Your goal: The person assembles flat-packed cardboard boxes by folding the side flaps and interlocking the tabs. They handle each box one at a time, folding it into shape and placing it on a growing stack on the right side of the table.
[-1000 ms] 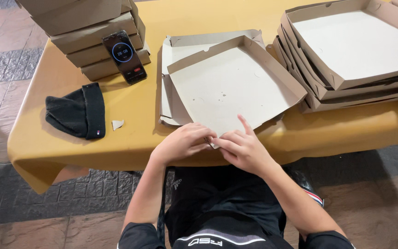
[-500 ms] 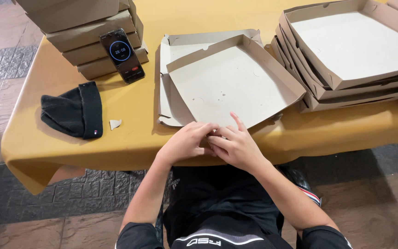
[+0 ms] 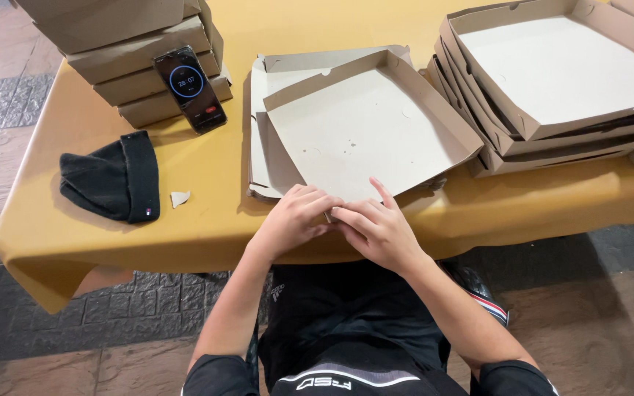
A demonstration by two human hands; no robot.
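Note:
A flat brown cardboard box [image 3: 365, 128], partly folded with its side walls raised, lies on the yellow table [image 3: 207, 220] in front of me. My left hand [image 3: 296, 218] and my right hand [image 3: 377, 226] meet at its near corner at the table's front edge. Both pinch the cardboard flap there with curled fingers. My right index finger sticks up along the near wall. A second flat cardboard piece [image 3: 273, 158] lies under the box.
A stack of folded open boxes [image 3: 559, 81] stands at the right. Closed boxes [image 3: 133, 51] are piled at the back left, with a phone [image 3: 189, 88] leaning on them. A black knit cap [image 3: 115, 178] and a small cardboard scrap [image 3: 179, 198] lie at the left.
Both hands have stayed at the box's near corner, closing a little tighter together on the flap. The view has shifted slightly.

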